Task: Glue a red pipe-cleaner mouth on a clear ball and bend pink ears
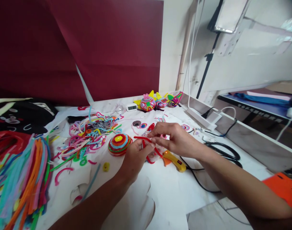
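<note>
White tabletop [169, 195] shows between the forearms, and a raised border [251, 140] closes its right side. Room for sideways moving is narrow: the striped ball [118, 146] is just beside the left hand [134, 156], and the yellow glue gun [176, 162] lies near the right hand [176, 139]. Both hands meet, the right one arched, and their fingers pinch the red pipe cleaner [138, 138] above the tabletop. Behind hangs a dark red sheet [112, 41].
</note>
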The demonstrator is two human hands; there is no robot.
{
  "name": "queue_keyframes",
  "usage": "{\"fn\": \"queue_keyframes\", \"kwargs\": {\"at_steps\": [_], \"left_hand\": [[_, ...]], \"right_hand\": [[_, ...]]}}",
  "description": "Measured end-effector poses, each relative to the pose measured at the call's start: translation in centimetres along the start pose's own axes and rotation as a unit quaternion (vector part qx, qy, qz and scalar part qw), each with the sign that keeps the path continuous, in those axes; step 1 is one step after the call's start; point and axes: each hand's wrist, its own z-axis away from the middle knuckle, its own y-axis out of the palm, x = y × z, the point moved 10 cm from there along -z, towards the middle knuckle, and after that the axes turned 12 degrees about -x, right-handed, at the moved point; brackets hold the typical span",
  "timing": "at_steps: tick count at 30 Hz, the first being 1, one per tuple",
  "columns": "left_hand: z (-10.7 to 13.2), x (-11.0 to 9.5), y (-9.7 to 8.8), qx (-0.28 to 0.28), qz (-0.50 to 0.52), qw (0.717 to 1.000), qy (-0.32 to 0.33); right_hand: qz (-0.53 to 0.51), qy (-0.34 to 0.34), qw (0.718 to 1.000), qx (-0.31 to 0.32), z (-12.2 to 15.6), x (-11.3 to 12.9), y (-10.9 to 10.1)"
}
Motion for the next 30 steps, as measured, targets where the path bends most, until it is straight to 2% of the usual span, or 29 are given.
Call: {"fn": "queue_keyframes", "kwargs": {"at_steps": [7,21,30], "left_hand": [[-0.3,0.3,-0.4,-0.004,-0.013,1.000,0.021],[0.0,0.1,0.2,0.010,-0.009,1.000,0.017],[-0.3,0.9,-0.6,-0.017,-0.030,0.999,0.024]], "right_hand": [[0.036,0.005,0.999,0.027,-1.5,-0.6,1.7],[0.022,0.022,0.998,0.053,-1.4,-1.2,2.0],[0.062,-0.044,0.996,0.055,-1.1,-0.2,2.3]]}}
